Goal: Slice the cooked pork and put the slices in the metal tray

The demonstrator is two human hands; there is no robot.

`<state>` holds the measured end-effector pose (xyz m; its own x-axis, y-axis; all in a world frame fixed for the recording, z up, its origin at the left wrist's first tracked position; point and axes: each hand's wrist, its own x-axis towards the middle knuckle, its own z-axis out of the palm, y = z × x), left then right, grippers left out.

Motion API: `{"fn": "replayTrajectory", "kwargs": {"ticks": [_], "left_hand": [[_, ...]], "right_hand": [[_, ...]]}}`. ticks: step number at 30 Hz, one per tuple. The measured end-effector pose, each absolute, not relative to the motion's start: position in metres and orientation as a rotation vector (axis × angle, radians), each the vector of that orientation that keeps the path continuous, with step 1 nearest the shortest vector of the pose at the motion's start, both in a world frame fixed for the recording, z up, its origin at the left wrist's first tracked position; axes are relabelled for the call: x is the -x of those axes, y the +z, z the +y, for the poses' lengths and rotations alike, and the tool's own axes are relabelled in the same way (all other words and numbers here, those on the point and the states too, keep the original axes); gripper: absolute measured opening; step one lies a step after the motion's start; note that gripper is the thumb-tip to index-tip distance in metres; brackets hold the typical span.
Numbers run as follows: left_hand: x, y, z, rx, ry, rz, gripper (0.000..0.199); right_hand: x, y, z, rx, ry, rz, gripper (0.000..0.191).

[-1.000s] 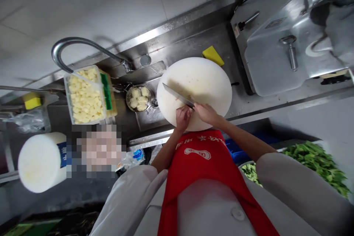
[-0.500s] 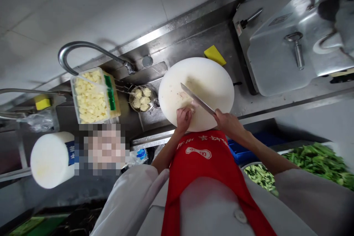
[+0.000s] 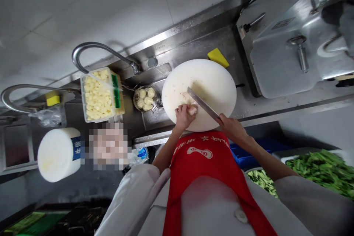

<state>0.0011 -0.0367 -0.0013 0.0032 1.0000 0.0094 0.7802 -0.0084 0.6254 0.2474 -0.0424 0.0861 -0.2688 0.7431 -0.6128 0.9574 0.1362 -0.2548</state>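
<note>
A round white cutting board [image 3: 212, 77] lies on the steel counter in front of me. My right hand [image 3: 231, 127] is wrapped round the handle of a kitchen knife [image 3: 204, 105], whose blade slants up and left over the board. With curled fingers, my left hand [image 3: 184, 117] grips a pale pinkish piece of food [image 3: 192, 110] on the board's near side, left of the blade. What kind of food it is, I cannot make out. Small scraps [image 3: 186, 95] and dark specks lie near the blade tip.
Left of the board are a strainer [image 3: 144, 98] with several peeled pale pieces, a clear tub [image 3: 98, 96] of yellowish cubes, curved taps [image 3: 101, 46] and a white bucket [image 3: 56, 155]. A yellow sponge [image 3: 218, 57] lies behind the board. Leafy greens [image 3: 323, 173] stand below right.
The view has shifted slightly, moving the scene rightward. The pale piece in my left hand shows more clearly, and that hand's fingers have shifted a little. The knife stays in my right hand.
</note>
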Motion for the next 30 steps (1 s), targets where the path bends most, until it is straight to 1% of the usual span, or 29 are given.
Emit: {"fn": "replayTrajectory", "kwargs": {"ticks": [3,5,8,10,12,14,16,21,25,30], "left_hand": [[-0.012,0.006,-0.043,-1.803,0.623,1.85,0.036],[-0.022,0.008,-0.054,-1.774,0.655,1.794,0.028],[-0.027,0.004,-0.069,-1.819,0.771,1.756,0.015],[-0.022,-0.001,-0.073,-1.914,0.865,1.845,0.009],[-0.012,-0.007,-0.075,-2.013,0.91,1.912,0.014],[-0.001,-0.013,-0.076,-2.046,0.931,1.876,0.023],[0.008,-0.018,-0.079,-1.999,0.992,1.801,0.026],[0.014,-0.031,-0.079,-2.008,1.135,1.725,0.016],[0.018,-0.038,-0.066,-2.054,1.197,1.718,0.018],[0.024,-0.043,-0.058,-2.053,1.165,1.66,0.019]], "right_hand": [[-0.252,0.083,-0.046,-1.683,-0.861,2.097,0.032],[-0.258,0.081,-0.048,-1.714,-0.843,2.11,0.031],[-0.264,0.082,-0.053,-1.729,-0.845,2.125,0.031],[-0.264,0.083,-0.057,-1.699,-0.864,2.154,0.032],[-0.259,0.084,-0.061,-1.646,-0.874,2.173,0.032],[-0.252,0.084,-0.064,-1.58,-0.872,2.17,0.032],[-0.244,0.084,-0.066,-1.512,-0.862,2.177,0.033],[-0.23,0.082,-0.068,-1.384,-0.793,2.231,0.033],[-0.222,0.078,-0.068,-1.329,-0.729,2.217,0.031],[-0.22,0.076,-0.058,-1.304,-0.8,2.171,0.029]]}}
